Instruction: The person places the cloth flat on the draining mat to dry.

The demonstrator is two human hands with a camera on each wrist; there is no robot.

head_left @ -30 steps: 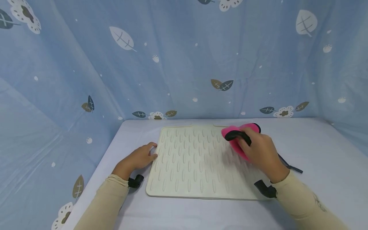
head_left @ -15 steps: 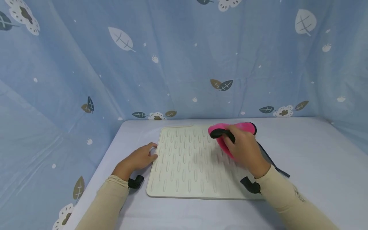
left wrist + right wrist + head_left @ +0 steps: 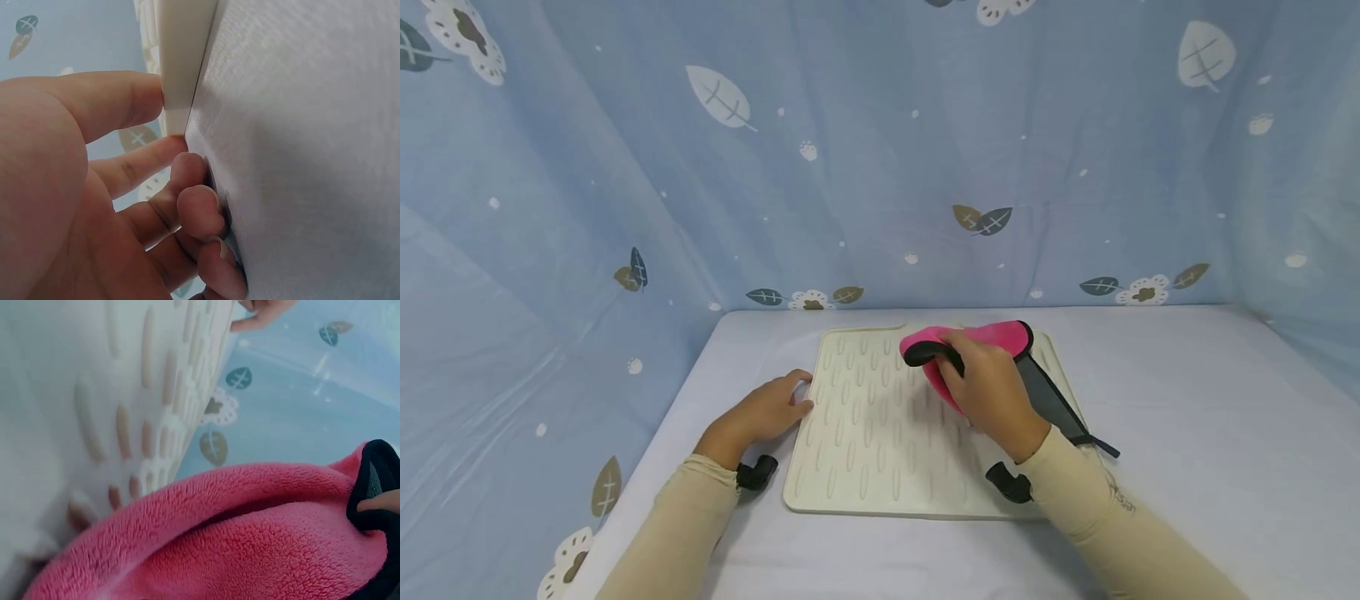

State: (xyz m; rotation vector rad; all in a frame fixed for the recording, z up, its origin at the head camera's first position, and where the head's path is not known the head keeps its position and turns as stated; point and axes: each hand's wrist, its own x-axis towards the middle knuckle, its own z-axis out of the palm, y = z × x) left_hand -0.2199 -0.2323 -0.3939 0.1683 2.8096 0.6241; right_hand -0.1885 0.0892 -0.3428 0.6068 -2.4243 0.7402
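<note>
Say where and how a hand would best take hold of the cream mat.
Probably by its left edge, coming from the left, thumb on top and fingertips working underneath. The cream mat lies flat, with a thin, straight side showing there, and the left hand touches it. Farther right, the pink-and-grey cloth and right hand are in the way.

Head view: soft, even light, faint shadow below the right sleeve (image 3: 1097, 508) at five o'clock. Right wrist view: mat (image 3: 122, 394) blurs toward eight o'clock.
</note>
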